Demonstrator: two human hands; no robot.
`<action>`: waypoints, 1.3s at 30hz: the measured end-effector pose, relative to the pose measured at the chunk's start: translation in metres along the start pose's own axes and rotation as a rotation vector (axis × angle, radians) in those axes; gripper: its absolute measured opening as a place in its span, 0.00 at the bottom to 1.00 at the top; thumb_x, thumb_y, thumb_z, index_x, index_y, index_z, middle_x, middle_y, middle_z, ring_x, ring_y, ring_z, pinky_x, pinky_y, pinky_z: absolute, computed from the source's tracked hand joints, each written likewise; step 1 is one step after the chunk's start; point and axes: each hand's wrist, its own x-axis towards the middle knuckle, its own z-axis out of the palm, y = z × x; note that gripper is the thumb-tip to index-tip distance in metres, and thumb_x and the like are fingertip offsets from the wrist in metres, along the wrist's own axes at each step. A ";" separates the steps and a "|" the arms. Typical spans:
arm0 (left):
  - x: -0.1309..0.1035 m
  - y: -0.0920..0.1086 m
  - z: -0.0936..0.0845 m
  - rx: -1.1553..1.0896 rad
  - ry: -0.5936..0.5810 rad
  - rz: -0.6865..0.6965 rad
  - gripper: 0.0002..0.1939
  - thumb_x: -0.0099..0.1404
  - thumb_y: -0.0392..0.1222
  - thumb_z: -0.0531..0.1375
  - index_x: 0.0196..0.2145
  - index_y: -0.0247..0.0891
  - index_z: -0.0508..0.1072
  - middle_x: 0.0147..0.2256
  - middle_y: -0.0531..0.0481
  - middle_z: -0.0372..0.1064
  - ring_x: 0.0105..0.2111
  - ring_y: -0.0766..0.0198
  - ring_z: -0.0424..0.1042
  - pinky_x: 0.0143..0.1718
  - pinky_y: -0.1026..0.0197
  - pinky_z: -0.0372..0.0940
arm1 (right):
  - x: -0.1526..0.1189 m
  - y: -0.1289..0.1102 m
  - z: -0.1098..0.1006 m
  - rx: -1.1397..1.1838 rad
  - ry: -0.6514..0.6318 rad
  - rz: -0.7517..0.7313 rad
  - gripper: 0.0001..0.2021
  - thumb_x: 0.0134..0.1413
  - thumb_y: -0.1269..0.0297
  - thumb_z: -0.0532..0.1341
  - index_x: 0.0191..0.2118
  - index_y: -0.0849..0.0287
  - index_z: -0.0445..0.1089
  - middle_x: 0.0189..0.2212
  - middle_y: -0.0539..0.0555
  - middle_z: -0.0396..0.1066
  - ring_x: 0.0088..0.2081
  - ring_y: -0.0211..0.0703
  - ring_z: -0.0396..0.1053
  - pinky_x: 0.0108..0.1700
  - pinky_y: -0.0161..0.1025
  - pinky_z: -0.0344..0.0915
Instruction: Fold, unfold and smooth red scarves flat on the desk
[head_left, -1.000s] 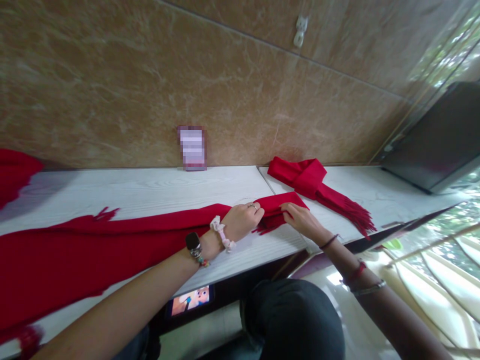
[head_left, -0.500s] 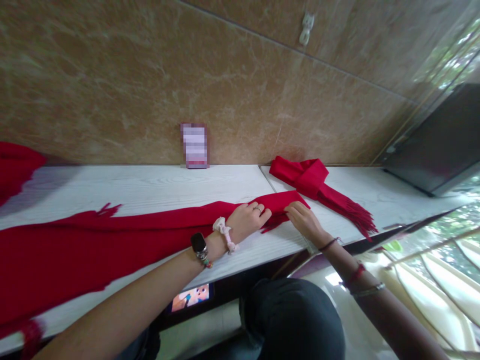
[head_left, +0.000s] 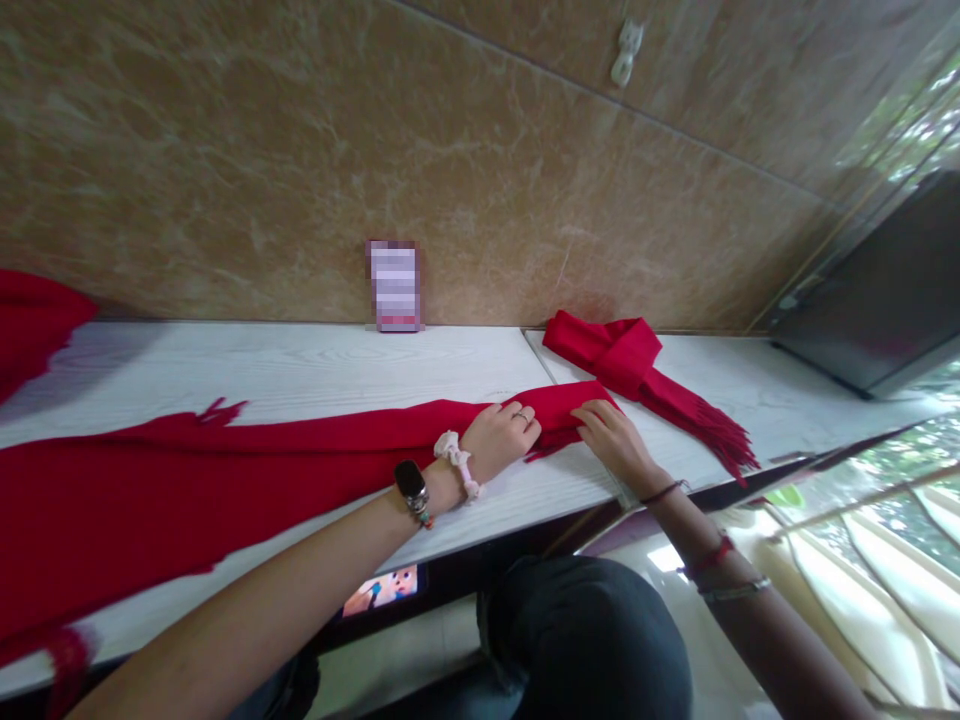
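A long red scarf (head_left: 225, 480) lies along the white wood-grain table, wide and spread at the left, gathered into a narrow folded strip at the right. My left hand (head_left: 501, 440) is on the folded strip, its fingers curled and closed on the cloth. Close to the strip's right end, my right hand (head_left: 611, 435) has its fingertips closed on the fabric's near side. Beyond my right hand lies a second red scarf (head_left: 630, 360), folded over itself, its fringe pointing to the right.
A card with blurred text (head_left: 396, 287) leans on the brown marbled wall. More red cloth (head_left: 37, 325) lies at the far left. A dark box-like object (head_left: 877, 290) stands at the right end of the table (head_left: 315, 360). Below the table edge, a lit screen (head_left: 384, 590) shows a picture.
My left hand's fingers have closed more on the folded strip. My right hand stays at the strip's end. The view has shifted slightly.
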 end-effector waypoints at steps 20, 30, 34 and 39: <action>0.005 -0.004 0.013 -0.316 -0.087 0.027 0.29 0.59 0.21 0.47 0.58 0.33 0.56 0.59 0.41 0.54 0.61 0.62 0.49 0.59 0.53 0.48 | -0.010 0.005 0.003 0.231 -0.026 0.153 0.11 0.58 0.70 0.50 0.41 0.58 0.68 0.43 0.58 0.72 0.43 0.45 0.70 0.44 0.45 0.69; 0.002 -0.005 0.001 -0.382 -0.315 0.030 0.28 0.61 0.25 0.47 0.58 0.37 0.57 0.60 0.42 0.52 0.62 0.56 0.46 0.55 0.40 0.50 | -0.012 0.004 -0.003 0.399 -0.105 0.140 0.09 0.58 0.68 0.52 0.38 0.58 0.69 0.48 0.60 0.70 0.51 0.46 0.66 0.50 0.47 0.66; 0.016 -0.015 -0.003 -0.377 -0.186 -0.021 0.19 0.68 0.38 0.46 0.56 0.38 0.60 0.58 0.44 0.57 0.60 0.58 0.51 0.57 0.42 0.48 | -0.002 0.008 -0.010 0.386 -0.033 0.192 0.10 0.58 0.65 0.52 0.35 0.58 0.71 0.42 0.58 0.73 0.46 0.45 0.70 0.47 0.45 0.67; 0.035 -0.012 0.019 -0.377 -0.178 -0.083 0.22 0.69 0.43 0.44 0.58 0.33 0.57 0.61 0.42 0.50 0.61 0.57 0.47 0.57 0.47 0.51 | 0.026 0.018 0.001 0.178 0.086 0.374 0.14 0.59 0.63 0.50 0.39 0.59 0.71 0.39 0.59 0.74 0.42 0.47 0.71 0.45 0.45 0.67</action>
